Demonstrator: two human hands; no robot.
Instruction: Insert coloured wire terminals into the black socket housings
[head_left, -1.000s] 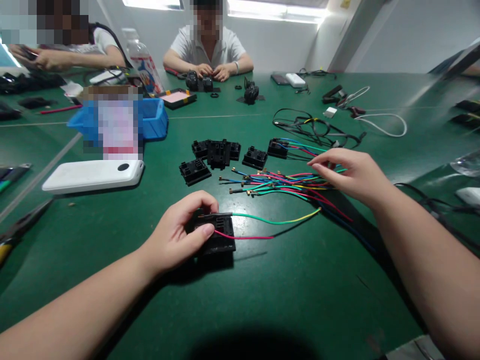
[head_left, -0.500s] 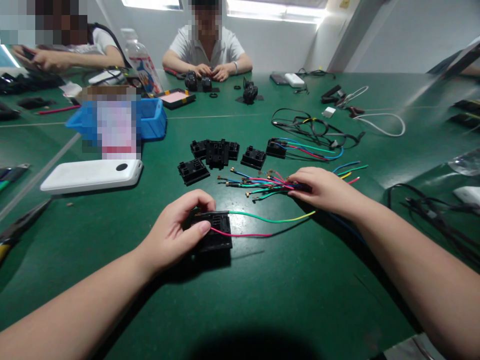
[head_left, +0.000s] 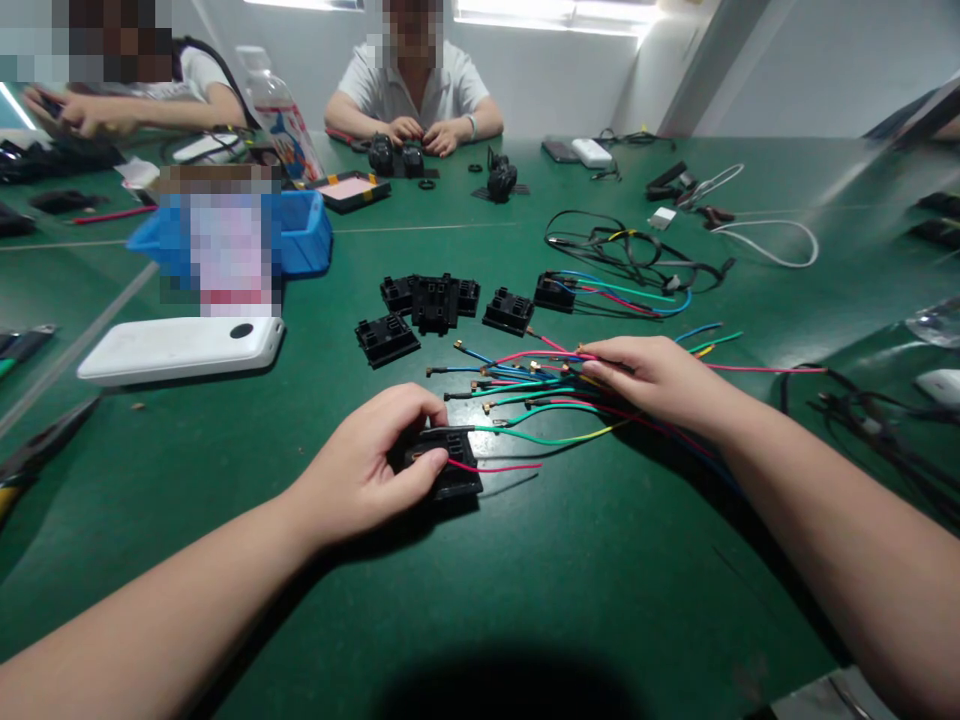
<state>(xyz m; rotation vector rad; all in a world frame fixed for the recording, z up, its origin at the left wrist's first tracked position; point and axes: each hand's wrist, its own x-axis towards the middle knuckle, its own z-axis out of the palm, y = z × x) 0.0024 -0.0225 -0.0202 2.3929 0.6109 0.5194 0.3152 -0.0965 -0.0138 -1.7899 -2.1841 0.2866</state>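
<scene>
My left hand (head_left: 390, 450) is closed around a black plastic socket housing (head_left: 459, 480), thumb on its top face. From this housing run a green-yellow wire (head_left: 525, 437) and a short red wire (head_left: 502, 469). To the right, my right hand (head_left: 626, 368) pinches at a bundle of loose coloured wires (head_left: 517, 385); the fingers hide exactly which ones it grips. Small brass terminals show on the wires' left ends. Beyond the hands sit several black housings (head_left: 435, 303), and one wired housing (head_left: 555, 291) with blue, red and green leads.
A white power bank (head_left: 180, 348) and a blue bin (head_left: 306, 235) stand at the left, with pliers (head_left: 45, 440) nearer me. Black cables (head_left: 630, 250) lie at the back right, more cables (head_left: 862, 430) at the right. Two people sit across the green table (head_left: 480, 600).
My left hand has shifted slightly right with the housing. The wires under my right hand have spread out, and a red wire now reaches farther right past the wrist.
</scene>
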